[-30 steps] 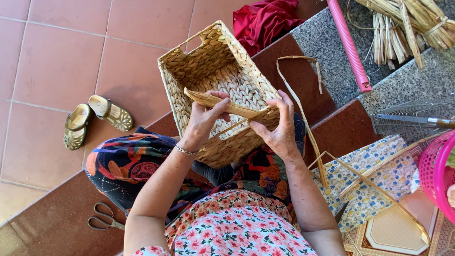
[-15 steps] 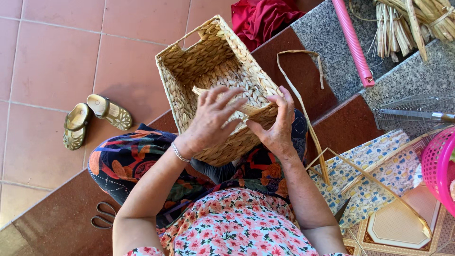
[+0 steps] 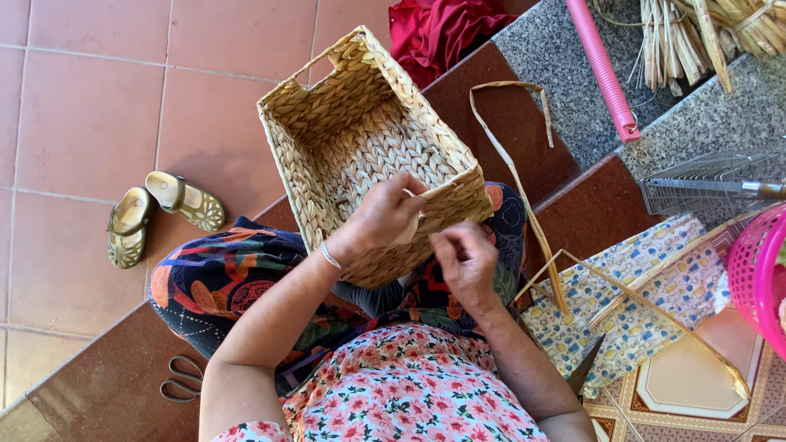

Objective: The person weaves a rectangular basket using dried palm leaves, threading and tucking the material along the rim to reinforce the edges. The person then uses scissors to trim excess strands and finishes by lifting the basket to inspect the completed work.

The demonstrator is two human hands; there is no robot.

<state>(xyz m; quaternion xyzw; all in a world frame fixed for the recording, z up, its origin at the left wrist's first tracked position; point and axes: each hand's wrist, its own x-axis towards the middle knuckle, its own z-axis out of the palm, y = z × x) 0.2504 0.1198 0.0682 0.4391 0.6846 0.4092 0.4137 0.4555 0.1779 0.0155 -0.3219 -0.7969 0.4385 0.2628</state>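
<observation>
The tiled floor (image 3: 90, 123) spread out on my left, salmon-coloured, and the dark red step (image 3: 106, 393) I sat on ran under my legs. On my lap, against my patterned trousers (image 3: 221, 282), rested the woven basket (image 3: 327, 155), rectangular, straw-coloured, tilted so its open mouth faced up and away from me, its near wall between my hands.

To my right lay a blue-and-yellow printed cloth (image 3: 647, 311), and beyond it the edge of a pink plastic basket (image 3: 757, 278). A wire rack (image 3: 712, 180) sat on the grey speckled stone (image 3: 557, 90), near a pink tube (image 3: 602, 69) and a bundle of dried stalks (image 3: 679, 33). A red cloth (image 3: 446, 33) was heaped just past the basket.

My left hand (image 3: 385, 217) lay over the basket's near rim, fingers curled and pressed on a flat pale strip (image 3: 409, 232) at the edge. My right hand (image 3: 463, 262) was just beside it, touching the basket's outer wall, fingers bunched in a pinch; I could not tell exactly what they nipped. A long loose strip (image 3: 512, 168) trailed from near the basket across the step.

A pair of sandals (image 3: 160, 213) stood on the floor, well apart from me. Scissors (image 3: 182, 378) lay on the step by my left knee.
</observation>
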